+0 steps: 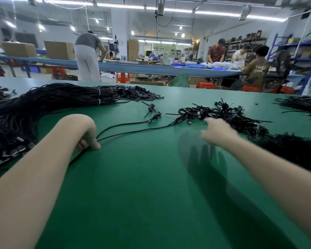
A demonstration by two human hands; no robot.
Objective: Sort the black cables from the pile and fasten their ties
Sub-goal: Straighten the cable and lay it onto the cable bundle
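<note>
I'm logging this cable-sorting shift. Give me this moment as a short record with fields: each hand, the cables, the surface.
left hand: fingertips down on the mat, pinching a loose cable
right hand: reaching to the tangled pile, grip hidden
loose cable: runs from left hand to the pile
big bundle: far left, bound with white ties
tied cables: two, mid-table
surface: green mat
</note>
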